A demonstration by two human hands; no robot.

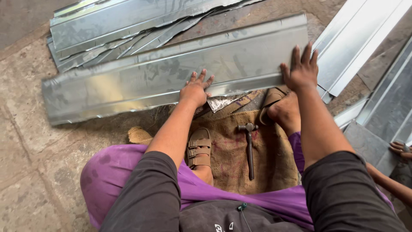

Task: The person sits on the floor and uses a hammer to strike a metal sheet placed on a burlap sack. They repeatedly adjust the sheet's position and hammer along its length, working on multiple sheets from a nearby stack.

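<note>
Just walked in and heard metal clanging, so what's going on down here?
A person sits on the ground with both hands pressed flat on a long folded metal sheet: the left hand near its middle, the right hand at its right end. A hammer lies untouched on the burlap mat between their sandalled feet. More cut sheets are piled behind, and another person's hand rests on a sheet at the right edge.

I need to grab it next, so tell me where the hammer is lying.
In the head view the hammer lies on the burlap sack, between the person's sandalled feet, just below the long metal sheet both hands press.
</note>
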